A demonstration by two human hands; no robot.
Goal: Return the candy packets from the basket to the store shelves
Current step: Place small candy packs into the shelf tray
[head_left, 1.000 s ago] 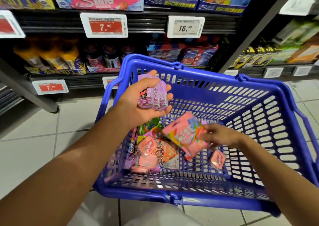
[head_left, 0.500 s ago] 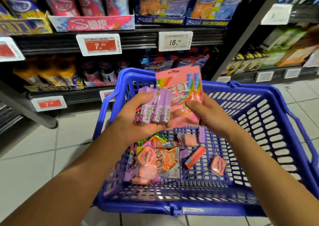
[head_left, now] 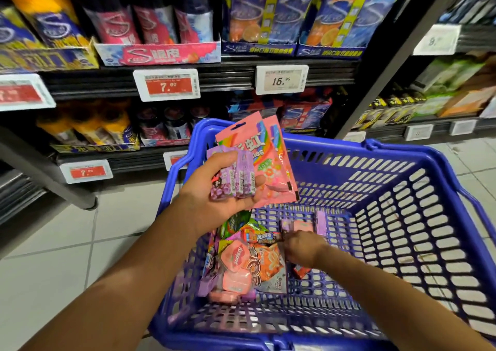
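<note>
Candy packets now sit stacked in the left hand; the right hand has dropped into the basket, its grip hidden.

Pale tile floor, dark shelving

red price tag on upper shelf edge reading 7.90, white price tag beside it reading 15.99, large "S" logo on pink display tray, "虹" and letters "es" on pink candy pouch, lower tags blurred
</note>
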